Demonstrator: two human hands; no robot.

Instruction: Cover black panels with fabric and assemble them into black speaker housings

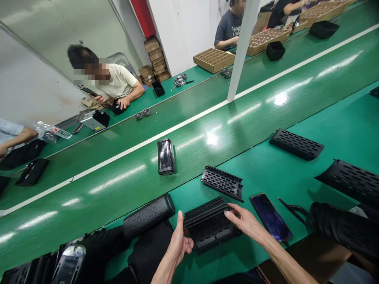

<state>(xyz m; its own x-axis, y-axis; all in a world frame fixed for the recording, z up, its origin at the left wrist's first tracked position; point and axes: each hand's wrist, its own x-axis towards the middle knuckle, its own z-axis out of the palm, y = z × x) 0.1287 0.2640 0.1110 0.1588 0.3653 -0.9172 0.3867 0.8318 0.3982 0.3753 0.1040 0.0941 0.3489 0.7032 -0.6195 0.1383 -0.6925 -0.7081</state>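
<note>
A black slotted plastic housing (211, 227) with ribbed rails along its upper edge lies between my two hands, above the green tabletop. My left hand (180, 238) grips its left end, thumb raised along the side and fingers curled beneath. At its right end my right hand (238, 217) holds the upper corner between thumb and fingers. Just beyond the housing rests a black perforated panel (223, 182). To the left lies a black rounded speaker-like body (149, 215), beside dark cloth (152, 246).
A phone (271, 217) lies right of my right hand. More perforated panels (297, 144) sit farther right. On the green belt (118, 183) stands a black box-shaped unit (166, 157). Across it, several people work near a compartmented cardboard tray (213, 60). A white post (240, 51) rises there.
</note>
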